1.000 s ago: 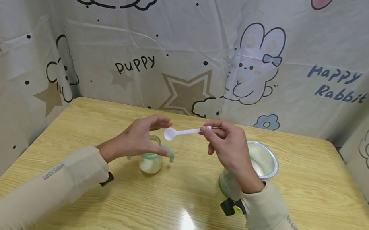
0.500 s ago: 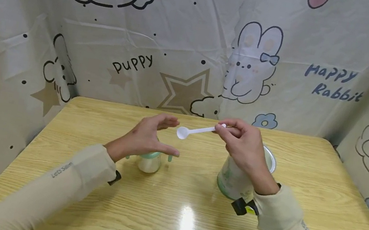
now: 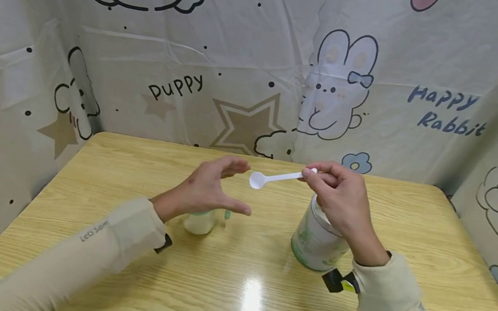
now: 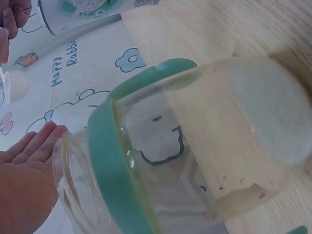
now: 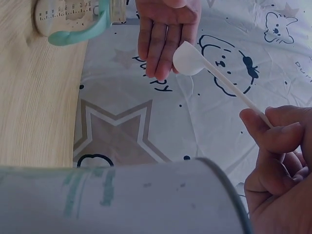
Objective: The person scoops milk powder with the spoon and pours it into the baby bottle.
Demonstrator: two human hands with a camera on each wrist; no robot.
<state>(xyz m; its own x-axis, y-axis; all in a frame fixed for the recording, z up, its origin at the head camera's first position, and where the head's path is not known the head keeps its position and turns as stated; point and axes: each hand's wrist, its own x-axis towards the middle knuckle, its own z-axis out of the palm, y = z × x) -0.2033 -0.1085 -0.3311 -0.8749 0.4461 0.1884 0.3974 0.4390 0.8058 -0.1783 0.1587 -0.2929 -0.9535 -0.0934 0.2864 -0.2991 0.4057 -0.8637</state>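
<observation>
My right hand (image 3: pixel 345 198) pinches the handle end of a white measuring scoop (image 3: pixel 282 176) above the table. The scoop's bowl points left, toward my left hand (image 3: pixel 207 187), whose fingers and thumb are spread apart with nothing between them. Below the left hand stands a baby bottle (image 4: pixel 195 141) with a green collar and handles; a whitish layer lies at its bottom. In the head view the hand hides its top, and the left wrist view shows its mouth uncapped. Under the right hand is a white and green milk powder can (image 3: pixel 318 240), its opening mostly covered by the hand.
The wooden table (image 3: pixel 229 283) carries the bottle on the left and the can on the right. A printed cloth (image 3: pixel 257 42) with cartoon animals hangs behind the table and along both sides.
Both hands have moved to the right, the right hand carrying the scoop from between bottle and can to above the can. The left hand now covers more of the bottle; the bottle and can stay put.
</observation>
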